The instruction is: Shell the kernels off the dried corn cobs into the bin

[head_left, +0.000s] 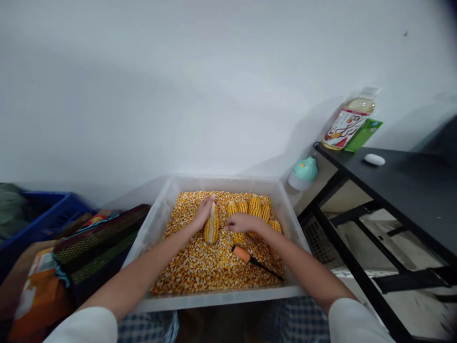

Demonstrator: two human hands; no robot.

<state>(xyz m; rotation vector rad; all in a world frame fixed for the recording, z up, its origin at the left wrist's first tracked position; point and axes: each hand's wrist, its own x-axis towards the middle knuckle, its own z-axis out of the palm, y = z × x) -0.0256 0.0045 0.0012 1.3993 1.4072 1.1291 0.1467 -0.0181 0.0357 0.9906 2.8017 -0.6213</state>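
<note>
My left hand (204, 212) is closed around the upper part of a corn cob (211, 228), held upright over loose kernels. A pale stripe without kernels runs down the cob's face. My right hand (240, 223) is just to the right of that cob, with its fingers curled together; whether a kernel is between them is too small to make out. Behind and beside the right hand lie several whole corn cobs (254, 207). A screwdriver (242, 253) with an orange handle and dark shaft lies on the corn kernels (200, 271) nearer to me.
The kernels fill a translucent plastic bin (214, 300) against the white wall. At left are a blue crate (46, 200) and a dark mesh bag (96, 247). A black table (403, 181) at right carries a bottle (348, 124); a teal-topped device (304, 172) is beside it.
</note>
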